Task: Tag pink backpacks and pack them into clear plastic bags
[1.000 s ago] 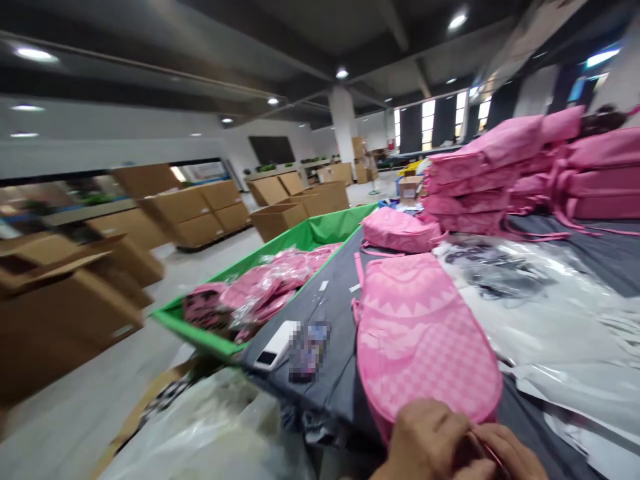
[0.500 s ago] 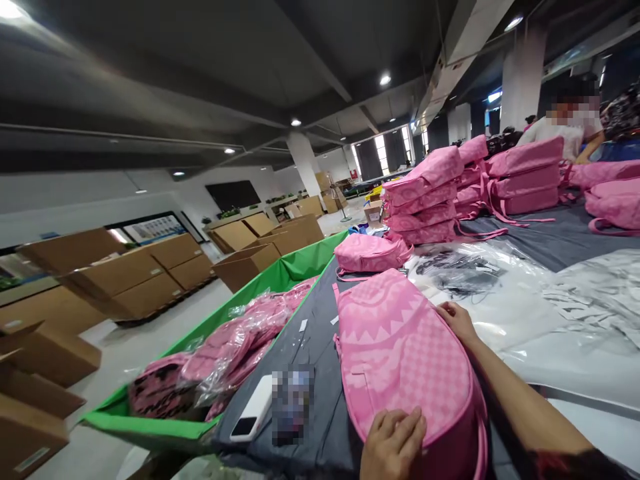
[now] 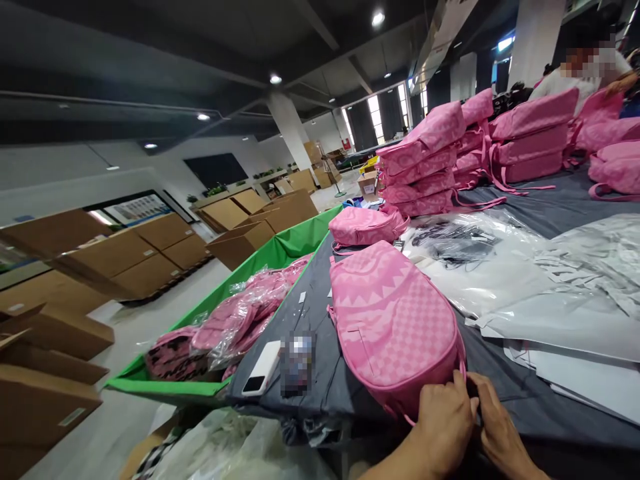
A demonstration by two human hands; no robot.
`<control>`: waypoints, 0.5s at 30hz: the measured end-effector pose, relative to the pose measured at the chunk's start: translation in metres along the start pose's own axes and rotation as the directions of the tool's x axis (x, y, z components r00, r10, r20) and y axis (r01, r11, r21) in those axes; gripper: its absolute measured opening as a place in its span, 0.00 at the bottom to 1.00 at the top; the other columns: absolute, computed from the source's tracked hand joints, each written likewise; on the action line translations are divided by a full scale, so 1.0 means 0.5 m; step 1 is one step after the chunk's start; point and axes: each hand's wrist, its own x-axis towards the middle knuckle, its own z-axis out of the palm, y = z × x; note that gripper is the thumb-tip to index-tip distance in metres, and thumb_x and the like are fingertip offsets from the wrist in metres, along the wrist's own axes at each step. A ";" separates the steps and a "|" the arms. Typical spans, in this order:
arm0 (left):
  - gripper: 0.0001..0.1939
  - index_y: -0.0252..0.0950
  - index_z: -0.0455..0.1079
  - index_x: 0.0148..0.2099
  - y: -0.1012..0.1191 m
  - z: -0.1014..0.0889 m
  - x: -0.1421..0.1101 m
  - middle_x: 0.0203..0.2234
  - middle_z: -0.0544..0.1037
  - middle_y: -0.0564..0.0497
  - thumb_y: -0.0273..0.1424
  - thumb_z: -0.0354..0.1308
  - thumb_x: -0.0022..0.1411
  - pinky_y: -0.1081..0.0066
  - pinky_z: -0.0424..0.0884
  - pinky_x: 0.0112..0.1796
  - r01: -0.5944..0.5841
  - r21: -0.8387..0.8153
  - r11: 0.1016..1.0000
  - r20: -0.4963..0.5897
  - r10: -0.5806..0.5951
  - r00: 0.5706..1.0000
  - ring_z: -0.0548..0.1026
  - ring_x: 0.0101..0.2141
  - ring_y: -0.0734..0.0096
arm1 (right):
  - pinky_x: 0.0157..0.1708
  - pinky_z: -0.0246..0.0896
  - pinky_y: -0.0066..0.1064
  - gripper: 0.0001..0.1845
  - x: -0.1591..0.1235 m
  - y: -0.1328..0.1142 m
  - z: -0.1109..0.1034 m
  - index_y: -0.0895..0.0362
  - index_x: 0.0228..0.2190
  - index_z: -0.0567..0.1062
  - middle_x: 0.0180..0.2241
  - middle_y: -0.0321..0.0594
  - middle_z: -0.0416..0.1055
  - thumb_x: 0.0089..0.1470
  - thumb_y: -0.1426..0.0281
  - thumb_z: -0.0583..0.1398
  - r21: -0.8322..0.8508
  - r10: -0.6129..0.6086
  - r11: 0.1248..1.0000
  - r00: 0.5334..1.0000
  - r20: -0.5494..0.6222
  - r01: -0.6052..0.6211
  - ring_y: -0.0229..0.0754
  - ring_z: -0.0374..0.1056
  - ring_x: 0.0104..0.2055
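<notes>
A pink backpack [image 3: 395, 320] with a checkered and zigzag print lies front side up on the dark-covered table. Both hands are at its near right corner, by the pink shoulder strap [image 3: 461, 353] that runs down its side. My left hand [image 3: 445, 420] is closed, its fingertips pinched on the strap. Close beside it, my right hand [image 3: 500, 423] has curled fingers at the same strap; what lies between them is hidden. A smaller-looking pink backpack [image 3: 367, 225] lies just beyond.
Stacked pink backpacks [image 3: 420, 160] stand farther back. Clear plastic bags [image 3: 550, 280] cover the right side. On the left are a white phone-like device [image 3: 262, 368], a green-sided bin [image 3: 170, 381] of wrapped pink bags, and cardboard boxes [image 3: 115, 267]. A person [image 3: 575, 83] works at the far right.
My left hand has moved right from the backpack's front to its near right corner. My right hand has come down from the bag's right side to meet it. The view has tilted down.
</notes>
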 end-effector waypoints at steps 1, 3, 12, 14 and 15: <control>0.20 0.25 0.69 0.54 0.003 -0.008 0.020 0.27 0.81 0.44 0.37 0.58 0.68 0.69 0.69 0.22 0.013 0.000 1.000 0.127 -0.013 0.992 0.80 0.24 0.60 | 0.42 0.74 0.40 0.19 0.005 0.005 0.006 0.53 0.54 0.63 0.49 0.50 0.69 0.62 0.69 0.48 -0.025 0.002 1.000 1.000 -0.003 -0.002 0.49 0.73 0.48; 0.19 0.25 0.67 0.56 0.003 -0.025 0.046 0.31 0.82 0.41 0.33 0.56 0.68 0.68 0.71 0.24 0.007 -0.031 1.000 0.294 0.003 0.956 0.81 0.28 0.58 | 0.37 0.74 0.39 0.17 0.031 0.015 0.010 0.54 0.51 0.63 0.45 0.49 0.70 0.62 0.68 0.48 -0.095 -0.009 0.996 0.999 -0.041 0.005 0.49 0.74 0.43; 0.18 0.33 0.72 0.48 -0.040 -0.071 0.073 0.34 0.83 0.42 0.39 0.47 0.71 0.67 0.71 0.27 0.188 -0.261 0.947 0.275 -0.114 0.955 0.82 0.32 0.55 | 0.21 0.68 0.29 0.14 0.091 0.077 -0.039 0.50 0.45 0.72 0.38 0.45 0.72 0.63 0.65 0.50 -0.236 -0.234 0.940 0.969 0.073 0.245 0.45 0.75 0.31; 0.16 0.35 0.74 0.44 -0.046 -0.090 0.096 0.34 0.83 0.44 0.38 0.49 0.70 0.69 0.70 0.28 0.225 -0.315 0.922 0.308 -0.124 0.943 0.82 0.33 0.58 | 0.20 0.66 0.28 0.14 0.067 0.077 -0.033 0.49 0.44 0.74 0.36 0.42 0.73 0.63 0.63 0.52 -0.182 -0.175 0.964 0.977 0.121 0.195 0.43 0.75 0.29; 0.15 0.35 0.75 0.42 -0.045 -0.097 0.109 0.34 0.83 0.44 0.37 0.50 0.69 0.71 0.69 0.27 0.237 -0.331 0.913 0.332 -0.123 0.935 0.82 0.33 0.60 | 0.20 0.66 0.27 0.13 0.051 0.071 -0.027 0.49 0.44 0.75 0.36 0.41 0.74 0.64 0.62 0.52 -0.154 -0.120 0.978 0.984 0.133 0.140 0.42 0.74 0.29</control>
